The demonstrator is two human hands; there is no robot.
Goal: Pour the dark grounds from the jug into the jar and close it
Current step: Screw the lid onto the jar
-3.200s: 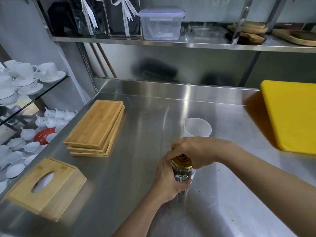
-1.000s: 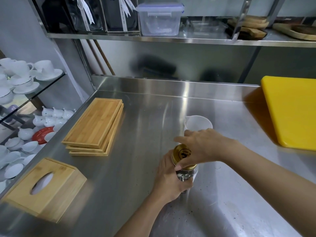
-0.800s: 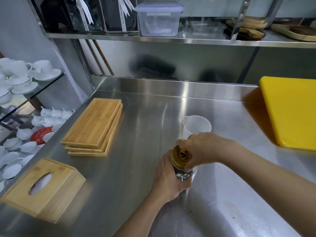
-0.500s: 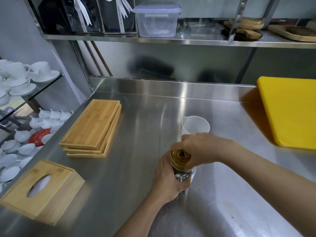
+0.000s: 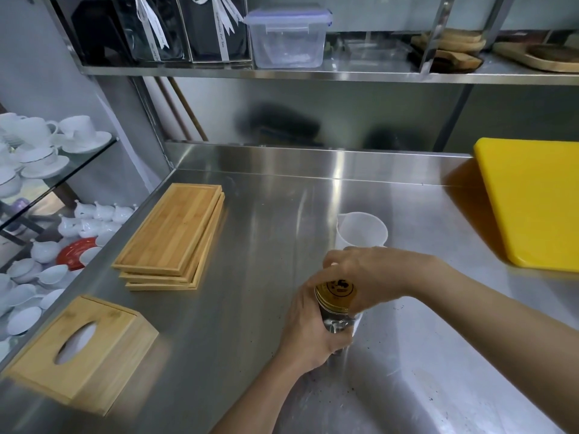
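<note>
My left hand (image 5: 308, 332) comes up from the bottom edge, forearm angled toward the middle of the counter (image 5: 257, 308), and wraps the glass jar (image 5: 336, 322) from its left side, fingers curled round the body so only a strip of glass shows. The jar stands upright on the steel. My right hand (image 5: 372, 278) reaches in from the right, forearm nearly level, wrist bent down, and its fingers are closed over the gold lid (image 5: 335, 292) that sits on the jar's mouth; the thumb side hides the lid's far edge, so I cannot tell how far it is screwed down. Well to the left of my grip lies a wooden tissue box (image 5: 81, 349), and beyond it, farther back, a stack of bamboo trays (image 5: 172, 236). Past the counter's left edge are white cups (image 5: 40, 142) on glass shelving. Just behind my right hand stands the white jug (image 5: 360, 231), upright, its inside looking pale; my knuckles cover its lower part. Dark specks (image 5: 379, 343) dot the steel near the jar's base on the right. Far right, a yellow board (image 5: 532, 202) leans at the back. Above all of it, a shelf (image 5: 313, 72) carries a clear box (image 5: 288, 39).
</note>
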